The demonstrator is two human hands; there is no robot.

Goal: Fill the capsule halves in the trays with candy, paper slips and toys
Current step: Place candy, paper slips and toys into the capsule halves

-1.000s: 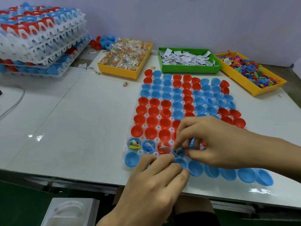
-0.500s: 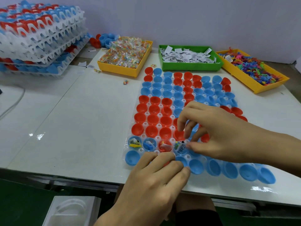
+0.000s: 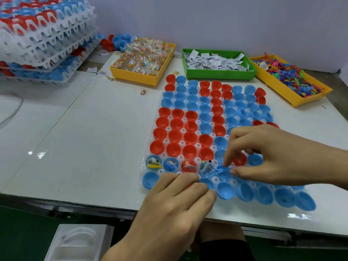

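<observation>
A clear tray of red and blue capsule halves lies on the white table. In its second row from the front, the left-hand halves hold candy, paper slips and toys. My right hand hovers over the following blue half. Its thumb and forefinger pinch a small blue toy at that half's mouth. My left hand rests on the tray's front row with fingers curled under, and what it holds is hidden. At the back stand the candy bin, the green slip bin and the toy bin.
A stack of white trays with capsule halves stands at the back left. Loose halves lie behind the candy bin, and a stray candy sits on the table. A white moulded part lies below the table's front edge.
My right hand has shifted right from the fourth half to the one beside it, leaving a slip and candy visible in the fourth. My left hand has stayed put.
</observation>
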